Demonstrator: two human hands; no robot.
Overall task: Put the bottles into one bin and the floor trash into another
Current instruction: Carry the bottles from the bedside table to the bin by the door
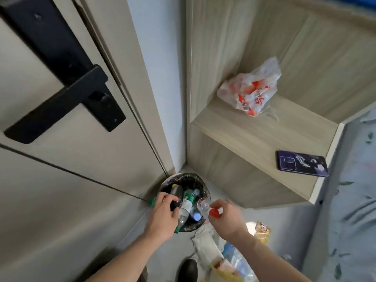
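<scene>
Your left hand [164,212] grips a dark bottle [176,195] over the round bin lined with a black bag [200,181], fingers curled round its lower body; the bottle's long axis runs up and away from you, cap end pointing toward the far rim near the door. Your right hand [225,215] pinches a clear plastic bottle with a red cap [206,205] at the neck, cap toward you, base pointing into the bin, axis tilted about level to slightly down. Inside the bin: a clear bottle with a green label [188,199] lying neck-down toward you, label text too blurred to read, and a clear bottle with a pale blue cap [196,215] beside it, cap up. A green-capped thing [152,201] pokes out just left of your left hand, partly hidden. The bin sits on the floor in the corner between the pale door with a black lever handle [67,102] and the light wood shelf unit [254,135]. On the shelf, a crumpled white and orange plastic bag [250,88] with red characters, not legible, and a purple phone [302,163] lying face down, well apart. On the floor by your right forearm: white wrappers [205,245], a yellow snack packet [263,231], clear plastic. A dark shoe [188,269] is near the bottom edge.
</scene>
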